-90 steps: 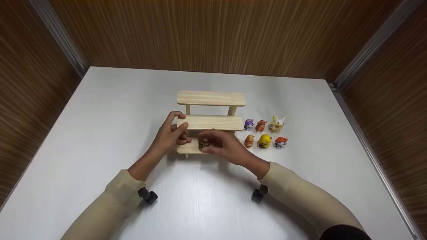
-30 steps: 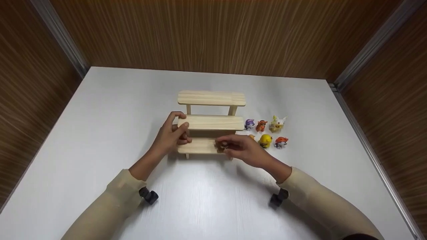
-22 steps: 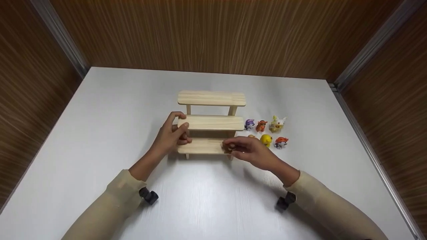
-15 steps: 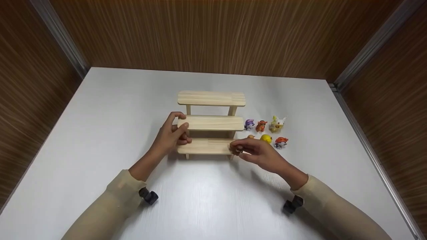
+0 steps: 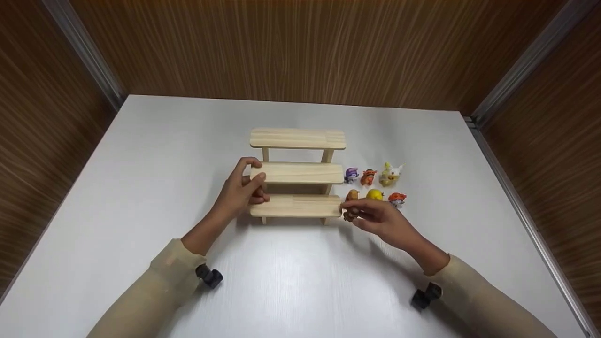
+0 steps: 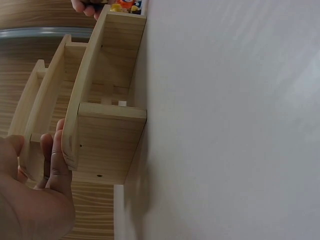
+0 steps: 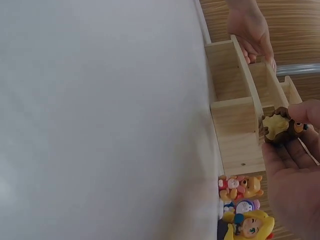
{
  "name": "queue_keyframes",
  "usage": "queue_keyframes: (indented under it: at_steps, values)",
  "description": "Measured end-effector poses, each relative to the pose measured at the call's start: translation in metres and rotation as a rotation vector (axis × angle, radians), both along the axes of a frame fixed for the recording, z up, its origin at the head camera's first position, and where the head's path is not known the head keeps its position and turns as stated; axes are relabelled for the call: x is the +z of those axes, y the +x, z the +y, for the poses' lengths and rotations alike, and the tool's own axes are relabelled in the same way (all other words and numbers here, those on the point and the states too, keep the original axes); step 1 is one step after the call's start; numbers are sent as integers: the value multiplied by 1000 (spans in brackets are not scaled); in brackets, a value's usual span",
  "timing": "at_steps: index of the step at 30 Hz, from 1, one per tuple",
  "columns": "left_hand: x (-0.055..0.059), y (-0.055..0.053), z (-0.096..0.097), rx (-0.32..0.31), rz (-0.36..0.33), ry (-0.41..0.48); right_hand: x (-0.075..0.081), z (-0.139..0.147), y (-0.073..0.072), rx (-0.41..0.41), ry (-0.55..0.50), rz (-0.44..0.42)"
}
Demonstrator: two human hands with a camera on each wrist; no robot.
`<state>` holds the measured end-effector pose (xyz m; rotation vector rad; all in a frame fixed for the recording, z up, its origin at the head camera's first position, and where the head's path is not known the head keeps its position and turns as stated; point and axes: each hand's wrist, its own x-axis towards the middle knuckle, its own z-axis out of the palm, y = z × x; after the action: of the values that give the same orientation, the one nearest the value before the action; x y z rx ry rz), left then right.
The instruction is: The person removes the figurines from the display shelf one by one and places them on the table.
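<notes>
A small brown figurine (image 7: 279, 125) with a cream patch is pinched between the thumb and fingers of my right hand (image 5: 385, 223). The hand is just off the right end of the lowest board of a three-tier wooden display stand (image 5: 298, 172). At the stand's other end, my left hand (image 5: 239, 190) grips the middle board, thumb on top and fingers bent around the edge. In the left wrist view, its fingers (image 6: 60, 167) also lie against the end of the lowest board. All three boards are bare.
Right of the stand, several toy figures stand in two rows: a purple-hatted one (image 5: 351, 175), an orange one (image 5: 368, 177), a white-eared one (image 5: 390, 173), a tan bear (image 7: 252, 186), a yellow-haired one (image 7: 252, 225) and a red-hatted one (image 5: 397, 199). Wood-grain panels (image 5: 300, 51) enclose the white table (image 5: 188, 126).
My right hand has carried the brown figurine rightward along the lowest board, from near its middle to past its right end. The left hand and the stand have stayed in place.
</notes>
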<state>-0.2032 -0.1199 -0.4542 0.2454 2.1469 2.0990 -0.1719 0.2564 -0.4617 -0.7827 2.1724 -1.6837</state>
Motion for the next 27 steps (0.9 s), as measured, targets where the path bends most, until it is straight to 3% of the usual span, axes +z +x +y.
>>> queue_keyframes:
  at_steps: [9, 18, 27]
  values:
    - [1, 0, 0, -3, -3, -29, -7, 10, 0, -26, 40, -29]
    - [1, 0, -1, -9, -1, -29, -14, 16, -3, -58, 168, -40]
    - [1, 0, 0, 1, -4, -45, -19, 16, -5, -1, 212, -43]
